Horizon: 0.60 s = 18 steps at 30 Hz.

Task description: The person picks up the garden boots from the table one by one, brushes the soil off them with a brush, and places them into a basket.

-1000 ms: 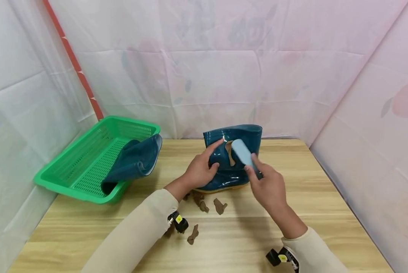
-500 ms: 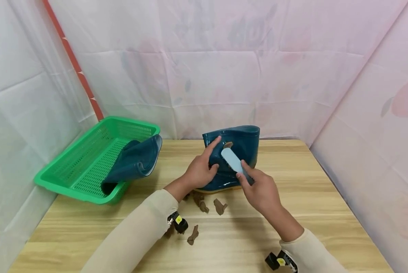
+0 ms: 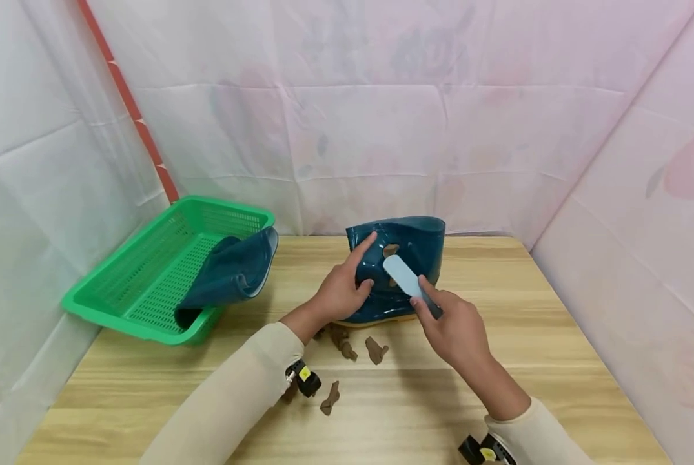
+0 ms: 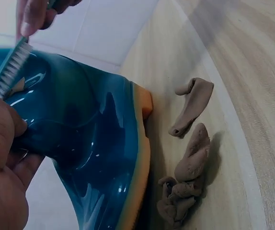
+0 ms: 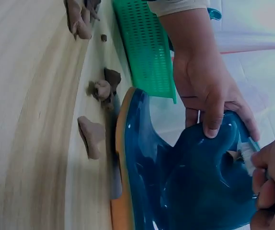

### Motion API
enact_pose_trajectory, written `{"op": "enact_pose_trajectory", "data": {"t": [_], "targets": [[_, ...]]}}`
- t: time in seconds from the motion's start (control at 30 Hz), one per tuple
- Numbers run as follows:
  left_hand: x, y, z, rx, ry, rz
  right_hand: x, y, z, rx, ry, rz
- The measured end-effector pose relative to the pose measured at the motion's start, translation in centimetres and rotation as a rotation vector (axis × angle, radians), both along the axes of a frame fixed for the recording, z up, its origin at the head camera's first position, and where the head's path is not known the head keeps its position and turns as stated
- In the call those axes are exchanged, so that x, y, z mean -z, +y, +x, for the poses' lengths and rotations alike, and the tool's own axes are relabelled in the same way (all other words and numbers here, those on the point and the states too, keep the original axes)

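Observation:
A glossy dark teal rubber boot with a tan sole stands on the table, its toe toward the left. My left hand grips the shaft, thumb on the near side and index finger stretched along it. In my right hand is a pale blue scrub brush, held by its handle. Its white bristles face the boot, at a brown clay-like patch that the brush partly covers. Several brown clay-like lumps lie on the table near the sole.
At the left stands a green plastic basket with perforated walls. A second teal boot lies in it, its shaft over the right rim. More brown scraps dot the wooden table. White patterned cloth walls enclose the table.
The right hand has shifted the brush down and left, then slightly back right, across the shaft. Less brown patch shows than a second ago. The left hand keeps its hold on the boot.

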<state>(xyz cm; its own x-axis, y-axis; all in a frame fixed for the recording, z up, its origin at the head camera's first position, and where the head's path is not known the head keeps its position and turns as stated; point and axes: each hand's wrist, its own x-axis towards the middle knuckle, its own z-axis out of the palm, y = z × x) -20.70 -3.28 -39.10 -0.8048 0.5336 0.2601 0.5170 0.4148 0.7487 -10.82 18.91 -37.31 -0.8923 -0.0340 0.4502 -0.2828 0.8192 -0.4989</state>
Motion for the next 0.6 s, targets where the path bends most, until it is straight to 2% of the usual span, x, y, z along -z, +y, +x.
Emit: {"op": "enact_pose_trajectory", "data": {"t": [0.13,0.2,0.3,0.4,0.47,0.53,0.6], "targets": [[-0.3,0.1,-0.2,-0.001,0.061,-0.028,-0.8,-0.3,-0.7,-0.003,0.171,-0.024],[-0.3,0.2,-0.2,-0.001,0.081,-0.036,-1.1,-0.4,-1.1,0.006,0.215,-0.013],[-0.1,0.3,-0.1,0.004,0.067,-0.038,-0.9,-0.5,-1.0,0.019,0.157,0.025],[0.1,0.2,0.0,-0.003,0.021,-0.020,-0.2,-0.4,-0.2,0.006,0.045,0.053],[0.1,0.2,0.0,-0.009,0.007,-0.013,0.2,-0.3,0.4,-0.011,0.013,0.051],[0.0,0.1,-0.1,-0.011,0.022,-0.014,0.2,-0.2,0.7,-0.028,0.035,0.027],[-0.2,0.1,-0.2,-0.010,0.061,-0.027,0.0,-0.2,0.5,-0.036,0.106,0.004]]}}
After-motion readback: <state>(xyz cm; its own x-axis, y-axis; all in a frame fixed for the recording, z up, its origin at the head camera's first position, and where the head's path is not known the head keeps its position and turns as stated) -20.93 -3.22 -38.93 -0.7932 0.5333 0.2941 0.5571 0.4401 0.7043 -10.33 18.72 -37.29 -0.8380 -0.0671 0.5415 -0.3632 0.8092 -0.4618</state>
